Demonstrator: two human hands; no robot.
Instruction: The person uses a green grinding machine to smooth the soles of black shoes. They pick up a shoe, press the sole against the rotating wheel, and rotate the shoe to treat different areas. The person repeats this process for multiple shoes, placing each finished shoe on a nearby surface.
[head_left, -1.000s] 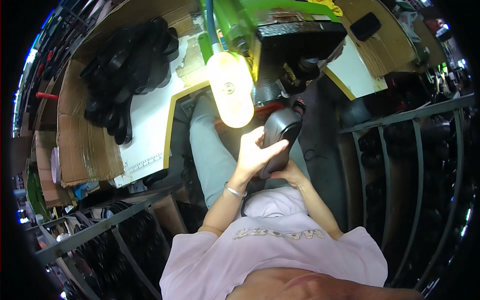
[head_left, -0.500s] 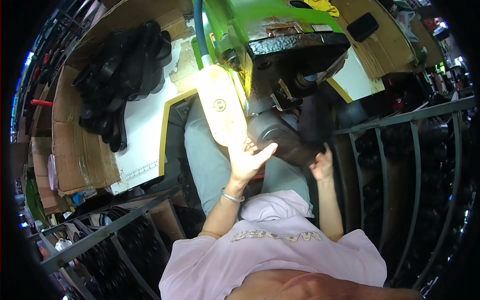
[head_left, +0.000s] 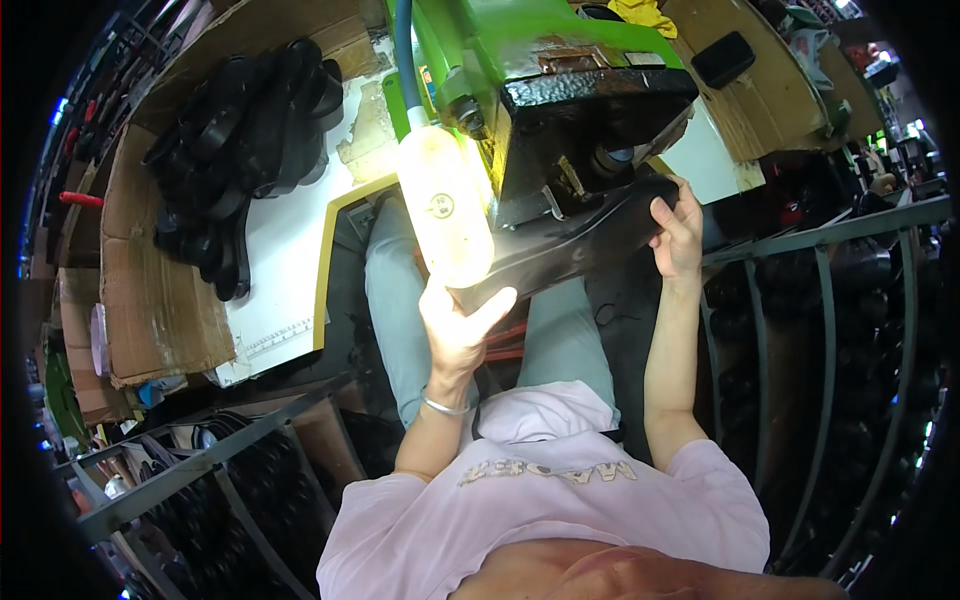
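Note:
Both my hands stretch out a dark, leather-like piece, smooth and slightly shiny, under the head of a green machine. My left hand grips its near left end, thumb on top and fingers partly hidden beneath it. My right hand pinches its far right corner between thumb and fingers. The piece slants upward from left to right. Its upper edge passes below the machine's black underside, where the contact point is hidden. A bright elongated lamp hangs just above my left hand.
A heap of black looped pieces lies on the white tabletop at left, walled by cardboard. A black phone-like object rests on cardboard at far right. Metal racks with dark items flank me on both sides.
The dark piece has been spread out and raised at its right end. My right hand has moved up and now grips its corner; my left hand has shifted slightly left and nearer.

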